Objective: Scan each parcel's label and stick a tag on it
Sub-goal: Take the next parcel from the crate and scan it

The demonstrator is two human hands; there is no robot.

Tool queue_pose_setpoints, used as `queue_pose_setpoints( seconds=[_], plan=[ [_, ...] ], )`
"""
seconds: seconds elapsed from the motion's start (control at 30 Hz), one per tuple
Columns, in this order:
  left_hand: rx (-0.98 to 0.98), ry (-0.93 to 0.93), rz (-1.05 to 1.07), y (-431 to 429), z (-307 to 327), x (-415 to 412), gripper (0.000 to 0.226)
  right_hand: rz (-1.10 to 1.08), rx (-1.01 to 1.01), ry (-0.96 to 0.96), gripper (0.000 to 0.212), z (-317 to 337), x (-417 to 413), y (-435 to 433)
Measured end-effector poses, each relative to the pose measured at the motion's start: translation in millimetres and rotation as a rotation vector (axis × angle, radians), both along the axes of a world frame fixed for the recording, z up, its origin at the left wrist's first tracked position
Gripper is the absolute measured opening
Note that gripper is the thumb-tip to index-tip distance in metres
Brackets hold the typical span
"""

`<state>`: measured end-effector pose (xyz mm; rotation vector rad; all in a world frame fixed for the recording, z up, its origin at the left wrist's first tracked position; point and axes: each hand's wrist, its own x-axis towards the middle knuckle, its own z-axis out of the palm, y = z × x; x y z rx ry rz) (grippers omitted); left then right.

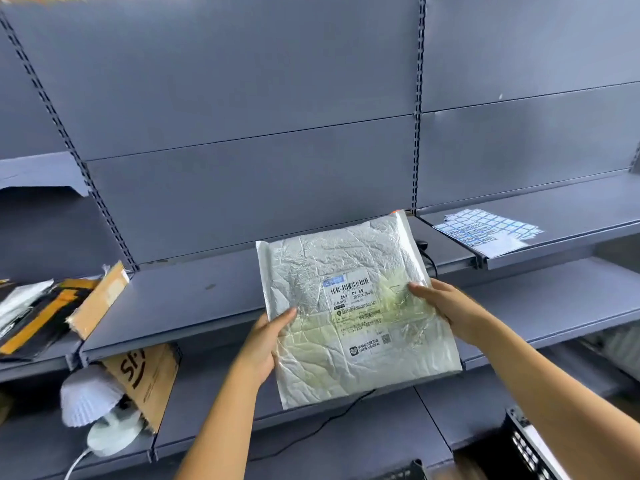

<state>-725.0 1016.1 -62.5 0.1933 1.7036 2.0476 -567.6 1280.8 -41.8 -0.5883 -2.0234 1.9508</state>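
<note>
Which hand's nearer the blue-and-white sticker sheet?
Right. Right hand grips the silver padded parcel's right edge, below the blue-and-white sticker sheet; left hand holds its left edge.

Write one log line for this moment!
parcel: silver plastic mailer, white label up | left grip: holds left edge | right grip: holds right edge | tags: blue-white sticker sheet on grey metal shelf

We face grey-blue metal shelving with flat back panels, dark slotted uprights and long shelves. Lower left, a white pleated lamp stands beside a cardboard box.
</note>
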Motion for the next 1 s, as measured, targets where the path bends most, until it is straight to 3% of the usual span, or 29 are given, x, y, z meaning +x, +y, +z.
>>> queue_pose_setpoints(
  seconds=[0.3,0.4,0.53,0.57,0.67,0.73,0.8,0.9,1.0],
  plan=[
    [0.038,0.023,-0.039,21,10,-59,0.059,0.02,-0.015,0.012,0.028,6,-57,23],
    [0.059,0.004,-0.011,30,9,-71,0.068,0.017,-0.009,0.016,0.045,5,-77,34],
    [0.062,0.02,0.034,54,7,-87,0.05,0.046,-0.005,0.002,0.068,3,-103,57],
    [0.064,0.031,0.043,61,10,-90,0.05,0.052,-0.024,0.006,0.064,6,-109,63],
    [0.066,0.036,0.085,89,14,-105,0.045,0.059,-0.069,0.01,0.026,13,-132,95],
    [0.086,0.024,0.103,105,19,-114,0.049,0.006,-0.01,0.015,0.024,13,-146,116],
    [0.095,0.018,0.09,120,20,-129,0.067,-0.113,0.096,0.026,0.027,13,-159,136],
    [0.097,-0.015,0.135,135,18,-147,0.043,-0.29,0.347,-0.077,0.038,12,-171,158],
    [0.082,-0.022,0.17,147,13,-164,0.031,-0.278,0.542,-0.232,0.048,2,-180,170]
  ],
)
